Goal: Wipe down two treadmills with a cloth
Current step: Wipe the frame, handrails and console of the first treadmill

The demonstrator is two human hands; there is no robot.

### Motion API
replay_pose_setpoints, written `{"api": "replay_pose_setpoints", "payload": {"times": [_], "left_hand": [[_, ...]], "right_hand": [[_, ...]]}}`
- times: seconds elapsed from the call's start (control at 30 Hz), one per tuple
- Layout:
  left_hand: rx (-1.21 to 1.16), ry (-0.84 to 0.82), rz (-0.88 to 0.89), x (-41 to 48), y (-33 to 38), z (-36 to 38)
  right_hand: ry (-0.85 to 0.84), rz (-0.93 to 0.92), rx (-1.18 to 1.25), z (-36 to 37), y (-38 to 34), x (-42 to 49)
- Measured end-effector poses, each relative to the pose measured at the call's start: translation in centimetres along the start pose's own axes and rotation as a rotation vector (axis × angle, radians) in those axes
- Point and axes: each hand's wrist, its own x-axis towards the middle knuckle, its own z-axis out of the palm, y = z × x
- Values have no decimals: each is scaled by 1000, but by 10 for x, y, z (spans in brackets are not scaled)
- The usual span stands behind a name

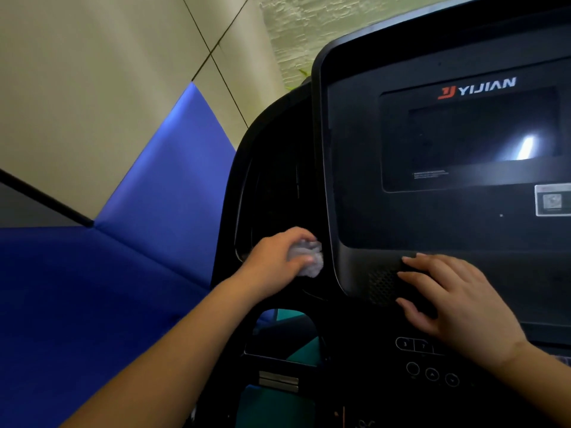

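A black treadmill console fills the right half of the head view, with a dark screen under a YIJIAN logo. My left hand grips a bunched pale grey cloth and presses it against the console's left side recess, beside the screen panel's edge. My right hand lies flat with straight, spread fingers on the lower front of the console, just right of a speaker grille. It holds nothing.
Round and oval control buttons sit below my right hand. A small sticker with a code is on the console's right edge. Blue and beige padded wall panels stand close on the left.
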Motion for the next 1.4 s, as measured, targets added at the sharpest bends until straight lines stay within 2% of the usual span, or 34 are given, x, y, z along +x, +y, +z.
{"api": "replay_pose_setpoints", "payload": {"times": [0.1,0.27,0.4,0.5,0.7,0.9,0.97,1.07,1.17,1.23,1.33,1.4], "left_hand": [[24,38,55,3,9,14],[238,-118,41,4,-19,-20],[121,-38,101,4,4,3],[168,-6,96,4,11,15],[267,-97,-32,4,-32,-19],[277,-1,34,4,-5,7],[382,-18,35,1,-8,-5],[737,-55,79,-1,-24,-30],[973,-5,211,-3,-43,-43],[1033,-4,322,0,-50,-45],[1107,93,510,12,-56,-61],[1198,111,506,22,-63,-76]], "right_hand": [[5,2,-4,0,0,0],[-14,3,2,-1,1,0],[6,5,-12,-2,-1,3],[5,-6,-15,-2,-1,2],[19,-6,-20,-2,-1,3],[25,-8,-25,-1,-1,2],[17,-8,-22,0,-1,1],[-5,7,-16,-1,0,1],[-13,16,-11,-1,0,0],[-21,16,-1,-1,1,0],[-7,10,2,-2,1,1],[7,2,-8,-1,1,0]]}}
